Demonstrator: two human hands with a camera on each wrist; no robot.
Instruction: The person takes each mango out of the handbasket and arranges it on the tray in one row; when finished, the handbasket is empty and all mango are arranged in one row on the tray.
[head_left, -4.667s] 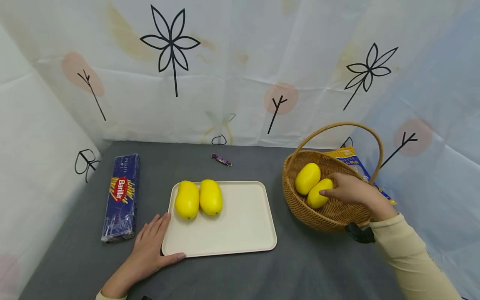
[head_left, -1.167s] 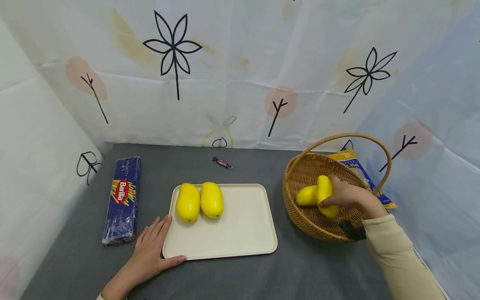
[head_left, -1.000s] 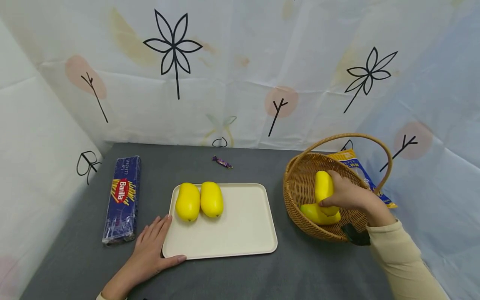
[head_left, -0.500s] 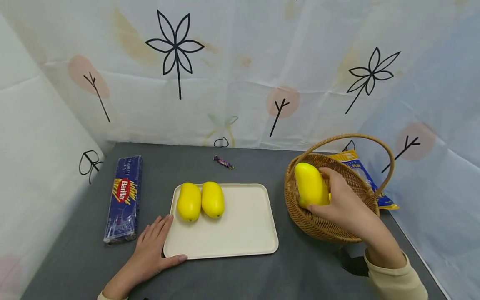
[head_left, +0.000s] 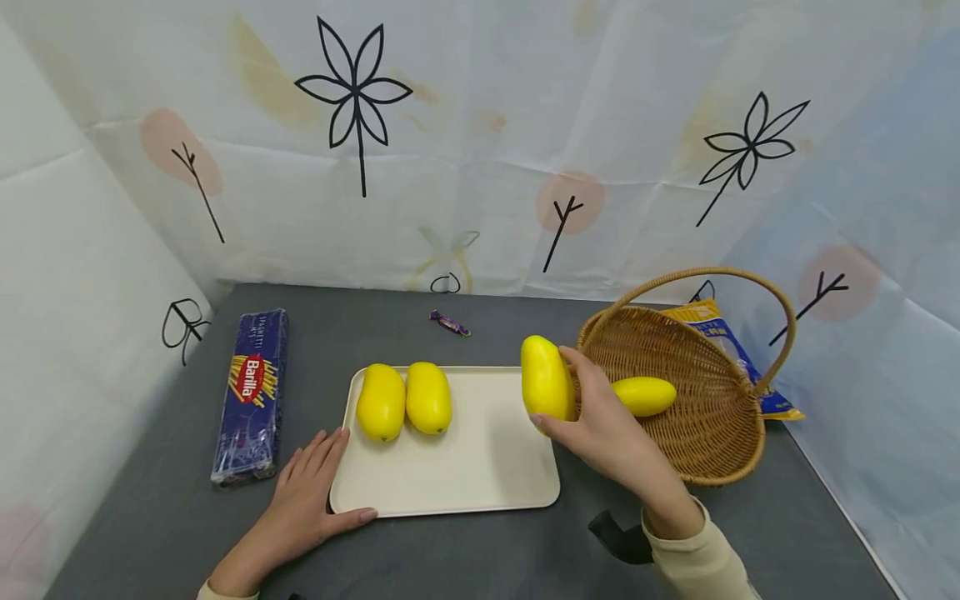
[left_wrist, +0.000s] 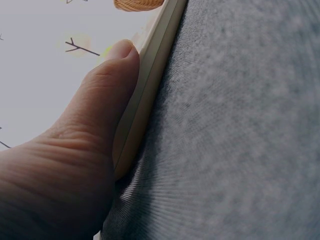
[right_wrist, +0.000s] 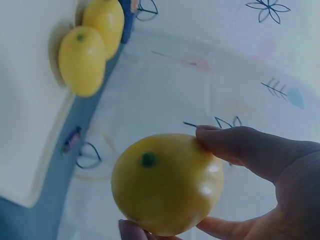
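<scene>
My right hand (head_left: 611, 429) grips a yellow mango (head_left: 545, 379) between thumb and fingers, held above the right end of a cream tray (head_left: 480, 467). In the right wrist view this mango (right_wrist: 167, 185) shows a small green stem spot. Two more mangoes (head_left: 381, 402) lie side by side on the tray's left part. Another mango (head_left: 645, 396) lies in the wicker basket (head_left: 697, 442), partly hidden by my hand. My left hand (head_left: 303, 492) rests at the tray's left front corner, fingers straight along its side. Its thumb (left_wrist: 107, 85) lies against the tray's front edge.
A blue spaghetti pack (head_left: 251, 396) lies left of the tray. Behind the tray is a wrapped candy (head_left: 450, 323). A blue and yellow bag (head_left: 720, 333) sits behind the basket, whose tall handle (head_left: 708, 271) arches up. A printed cloth hangs around the table.
My right hand has taken one mango out of the basket and moved it left over the tray. The other mango in the basket has shifted. My left hand has stayed in place.
</scene>
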